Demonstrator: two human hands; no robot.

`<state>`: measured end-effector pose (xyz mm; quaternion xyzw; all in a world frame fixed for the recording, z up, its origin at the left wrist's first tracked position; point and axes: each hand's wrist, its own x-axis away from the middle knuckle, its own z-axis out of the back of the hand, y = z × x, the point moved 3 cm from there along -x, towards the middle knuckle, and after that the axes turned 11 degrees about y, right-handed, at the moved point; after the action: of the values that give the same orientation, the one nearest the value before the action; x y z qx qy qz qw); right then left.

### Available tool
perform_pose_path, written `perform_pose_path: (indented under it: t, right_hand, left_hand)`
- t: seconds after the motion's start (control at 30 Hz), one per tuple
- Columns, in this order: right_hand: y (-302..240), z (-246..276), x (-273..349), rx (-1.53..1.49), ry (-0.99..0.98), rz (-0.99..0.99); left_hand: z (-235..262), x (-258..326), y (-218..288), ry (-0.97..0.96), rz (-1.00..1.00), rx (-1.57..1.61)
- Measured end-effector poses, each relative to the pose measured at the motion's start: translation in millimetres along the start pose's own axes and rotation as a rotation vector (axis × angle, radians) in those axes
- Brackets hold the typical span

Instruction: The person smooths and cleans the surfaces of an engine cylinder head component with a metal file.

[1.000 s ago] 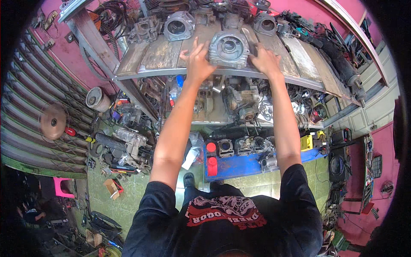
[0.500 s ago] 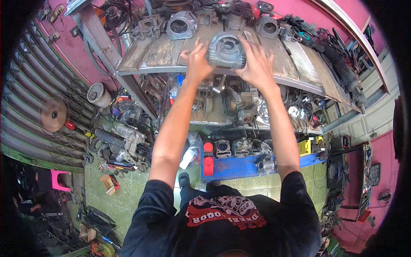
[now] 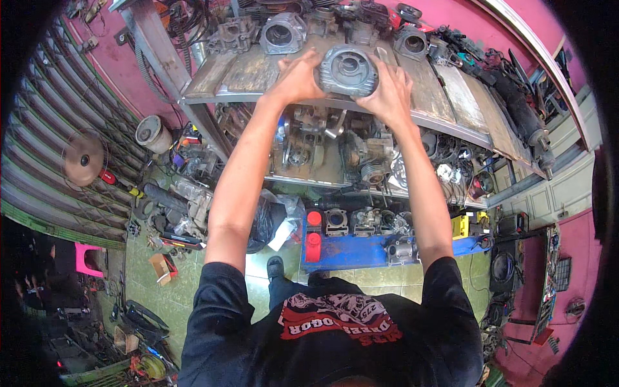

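Note:
A grey metal engine cylinder [image 3: 348,69] with finned sides and a round opening facing me is at the front edge of a wooden-topped shelf [image 3: 248,80]. My left hand [image 3: 298,79] is curled against its left side, fingers bent toward the back. On the other side my right hand [image 3: 392,91] grips it, thumb near the lower front and fingers behind. Whether it rests on the boards or is slightly lifted, I cannot tell. Behind it stands a similar grey cylinder [image 3: 284,33], and another ring-shaped casting [image 3: 411,42] is to the right.
More engine parts crowd the lower shelf [image 3: 309,174]. Below is a blue bench [image 3: 351,251] bearing several castings and red bottles [image 3: 313,245]. A fan [image 3: 84,160] stands at left, near a white bucket [image 3: 151,133]. A small open box [image 3: 163,269] lies on the tiled floor.
The cylinder appears turned and tilted slightly between my hands. My left hand has gone from raised fingers to a closer hold on its side, and my left elbow has swung outward.

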<state>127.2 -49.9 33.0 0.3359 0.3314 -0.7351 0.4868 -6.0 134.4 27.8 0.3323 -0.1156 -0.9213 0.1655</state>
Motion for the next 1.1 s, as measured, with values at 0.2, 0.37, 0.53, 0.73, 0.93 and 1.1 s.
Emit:
perform_pose_path:
  t: [0.2,0.37,0.53,0.73,0.93,1.1]
  right_hand:
    - [1.3,-19.1,-0.6,0.016,0.018,0.011]
    - [5.4,-16.9,3.4,0.089,-0.018,0.082]
    - [5.7,-18.1,2.9,0.067,-0.025,0.134]
    - [7.4,-22.1,8.5,0.137,0.031,0.215]
    - [4.2,-31.9,1.4,0.159,0.022,0.247]
    - [14.0,-46.8,-8.5,0.178,0.006,0.215]
  left_hand:
    - [-8.4,-1.0,-17.3,0.020,0.027,0.017]
    - [-8.2,-3.2,-7.5,0.098,-0.051,0.035]
    - [-10.4,3.8,-6.9,0.178,-0.008,-0.024]
    - [-9.0,16.7,20.7,0.269,-0.238,-0.137]
    - [-7.2,9.8,11.1,0.230,-0.243,-0.256]
    - [-15.3,-7.1,1.3,0.234,-0.243,-0.299]
